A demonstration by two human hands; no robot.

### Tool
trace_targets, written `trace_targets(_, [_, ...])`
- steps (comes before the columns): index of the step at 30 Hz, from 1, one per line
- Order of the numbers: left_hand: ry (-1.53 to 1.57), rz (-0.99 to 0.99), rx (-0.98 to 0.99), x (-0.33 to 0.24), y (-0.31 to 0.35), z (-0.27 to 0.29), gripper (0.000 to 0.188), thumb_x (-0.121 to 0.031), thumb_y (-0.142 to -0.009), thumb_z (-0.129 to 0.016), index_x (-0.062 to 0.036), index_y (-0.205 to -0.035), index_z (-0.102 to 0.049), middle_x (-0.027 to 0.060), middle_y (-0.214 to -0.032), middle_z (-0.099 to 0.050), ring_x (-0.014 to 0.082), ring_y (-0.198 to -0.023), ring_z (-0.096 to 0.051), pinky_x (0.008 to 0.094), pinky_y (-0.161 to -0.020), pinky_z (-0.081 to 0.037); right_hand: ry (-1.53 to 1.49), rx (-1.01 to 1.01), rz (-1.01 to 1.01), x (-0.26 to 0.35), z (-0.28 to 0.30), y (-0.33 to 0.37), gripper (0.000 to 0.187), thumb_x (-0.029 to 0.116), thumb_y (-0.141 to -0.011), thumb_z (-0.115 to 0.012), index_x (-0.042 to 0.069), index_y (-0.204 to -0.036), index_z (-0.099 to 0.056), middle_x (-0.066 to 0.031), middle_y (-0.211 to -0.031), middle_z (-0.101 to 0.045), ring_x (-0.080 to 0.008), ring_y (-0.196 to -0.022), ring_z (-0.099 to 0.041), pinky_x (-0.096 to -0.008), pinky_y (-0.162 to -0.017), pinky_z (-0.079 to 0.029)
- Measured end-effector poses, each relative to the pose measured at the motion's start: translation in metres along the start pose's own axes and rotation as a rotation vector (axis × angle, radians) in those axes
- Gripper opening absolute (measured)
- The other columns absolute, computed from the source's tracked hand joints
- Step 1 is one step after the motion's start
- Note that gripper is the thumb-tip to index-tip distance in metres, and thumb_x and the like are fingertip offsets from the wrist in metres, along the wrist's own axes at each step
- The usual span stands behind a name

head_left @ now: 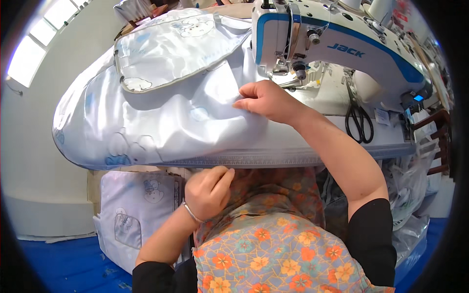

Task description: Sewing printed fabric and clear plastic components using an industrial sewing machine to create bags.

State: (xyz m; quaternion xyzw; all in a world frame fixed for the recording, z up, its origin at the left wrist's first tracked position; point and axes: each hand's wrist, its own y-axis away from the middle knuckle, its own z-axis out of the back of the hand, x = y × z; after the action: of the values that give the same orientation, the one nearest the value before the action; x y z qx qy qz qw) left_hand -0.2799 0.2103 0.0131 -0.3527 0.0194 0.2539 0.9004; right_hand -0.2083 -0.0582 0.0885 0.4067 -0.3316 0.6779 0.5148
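A large piece of shiny white fabric [185, 132] with pale blue cartoon prints spreads over the sewing table. On top of it lies a rounded panel [171, 53] of the same print with a grey bound edge. My right hand [271, 101] has thumb and forefinger on a fold of the fabric, just in front of the white and blue sewing machine [337, 41]. The machine's needle area stands beyond my knuckles. My left hand [210, 190] is curled closed below the table's front edge, slightly blurred. Its palm is hidden, so what it may hold does not show.
Black-handled scissors [359, 119] lie on the table to the right of my forearm. A ruler strip [220, 160] runs along the front edge. Folded printed fabric pieces [137, 205] are stacked below at the left. Clear plastic bags [410, 190] hang at the right.
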Motion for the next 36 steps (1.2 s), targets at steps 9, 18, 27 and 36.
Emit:
trace_targets(9, [-0.383,-0.062,0.703,0.064,-0.01,0.026,0.027,-0.021,-0.088,-0.07,-0.005,-0.11,-0.071,0.0184,-0.095,-0.07,0.0388,-0.086,-0.068,0.0461,-0.08,-0.056,-0.061,0.245,0.146,-0.026,0.012,0.103,0.013,0.009,-0.087,-0.072,-0.001,-0.094,-0.068,-0.0103,-0.09,-0.066,-0.0208,-0.085,-0.062,-0.0343,-0.08,-0.048])
trace_targets(18, [0.252,-0.364,0.239,-0.062,-0.137,0.03,0.035,-0.008,-0.084,-0.07,-0.0054,-0.119,-0.069,0.0104,-0.118,-0.07,0.0324,-0.107,-0.069,0.0469,-0.099,-0.052,0.304,-0.253,0.448,-0.046,-0.013,0.102,0.012,0.007,-0.08,-0.075,0.003,-0.091,-0.072,-0.0165,-0.101,-0.072,-0.0375,-0.099,-0.068,-0.043,-0.086,-0.055])
trace_targets(27, [-0.22,0.03,0.565,-0.001,-0.153,-0.049,0.034,-0.026,-0.083,-0.069,-0.0014,-0.107,-0.069,0.0171,-0.099,-0.073,0.03,-0.092,-0.07,0.0428,-0.069,-0.057,0.336,-0.058,0.494,-0.069,0.015,0.108,0.015,0.012,-0.081,-0.076,0.003,-0.091,-0.068,-0.0132,-0.094,-0.069,-0.0369,-0.092,-0.066,-0.0439,-0.082,-0.054])
trace_targets(36, [-0.132,-0.074,0.486,0.008,-0.162,-0.074,0.05,-0.018,-0.081,-0.067,0.006,-0.125,-0.064,0.0201,-0.127,-0.066,0.0341,-0.107,-0.066,0.0418,-0.094,-0.054,0.535,-0.195,0.538,-0.07,0.022,0.102,0.007,0.006,-0.078,-0.066,0.003,-0.084,-0.063,-0.0118,-0.089,-0.067,-0.0333,-0.087,-0.066,-0.0426,-0.077,-0.054])
